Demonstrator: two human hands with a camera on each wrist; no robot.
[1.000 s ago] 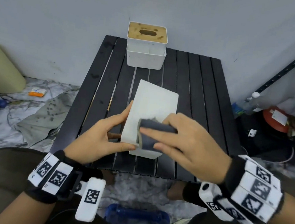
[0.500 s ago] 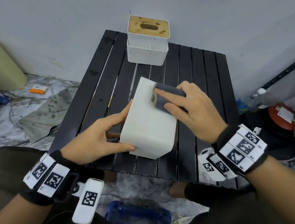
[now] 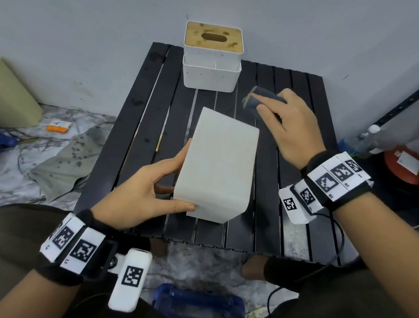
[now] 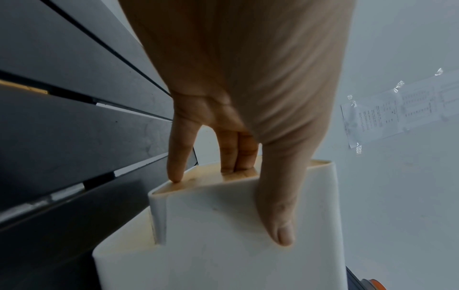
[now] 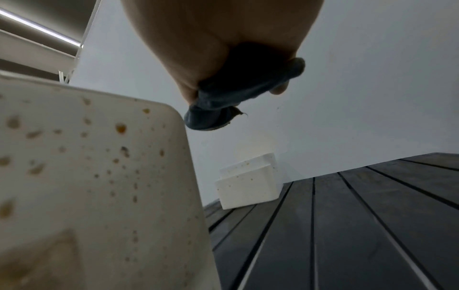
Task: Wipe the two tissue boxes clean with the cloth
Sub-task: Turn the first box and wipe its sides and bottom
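A white tissue box (image 3: 219,167) lies tipped on its side on the black slatted table (image 3: 140,138). My left hand (image 3: 148,194) grips its left end, thumb on the upper face (image 4: 278,212) and fingers on the wooden lid (image 4: 233,174). The box's right side (image 5: 99,176) carries brown spots. My right hand (image 3: 284,124) holds the folded dark grey cloth (image 3: 257,101), also seen in the right wrist view (image 5: 238,98), in the air past the box's far right corner, clear of it. A second white tissue box (image 3: 212,56) with a stained wooden lid stands upright at the table's back edge.
The wall rises just behind the table. On the floor to the left lie a grey rag (image 3: 63,157) and an orange packet (image 3: 58,126). A bottle (image 3: 360,140) and a red object (image 3: 403,164) stand at the right. A blue case (image 3: 199,308) lies between my knees.
My right hand slid the cloth along the box's upper face from the near end to the far end, then lifted it off to the far right. The left hand kept its grip.
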